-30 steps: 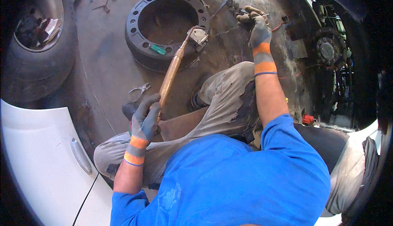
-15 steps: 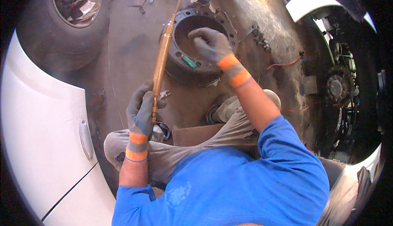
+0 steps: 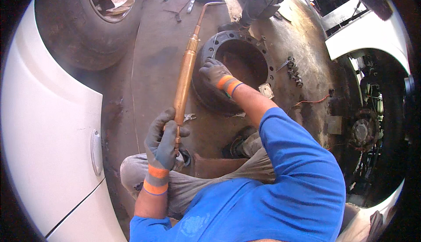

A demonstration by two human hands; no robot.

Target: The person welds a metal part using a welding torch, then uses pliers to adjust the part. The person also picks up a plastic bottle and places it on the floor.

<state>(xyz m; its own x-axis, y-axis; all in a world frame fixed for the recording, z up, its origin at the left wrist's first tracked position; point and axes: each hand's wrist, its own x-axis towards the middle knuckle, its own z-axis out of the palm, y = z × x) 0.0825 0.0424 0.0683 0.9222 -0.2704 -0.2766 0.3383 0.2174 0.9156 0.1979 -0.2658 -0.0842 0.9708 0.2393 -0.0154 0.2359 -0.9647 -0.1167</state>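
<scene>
My gloved left hand [image 3: 163,141] grips the lower end of a brass torch [image 3: 184,88] held upright in the view, its bent tip pointing up and right. My gloved right hand [image 3: 215,73] is closed on a thin rod [image 3: 214,44] over the left rim of a dark brake drum [image 3: 268,66]. A small square metal piece [image 3: 265,90] lies at the drum's right side, and a green object is mostly hidden under my right wrist. Pliers [image 3: 189,117] lie on the floor between my hands.
A co-worker's legs [image 3: 250,0] are beyond the drum. A large tyre [image 3: 74,31] and white vehicle panel [image 3: 48,132] flank the left; a wheel hub [image 3: 362,130] is at right. Dark small parts [image 3: 294,71], tools [image 3: 190,5] and an orange wire [image 3: 311,100] lie on the floor.
My right hand has moved left from the drum's far right onto its left side with the thin rod. The torch now points more upward. The view has shifted, revealing more of the co-worker.
</scene>
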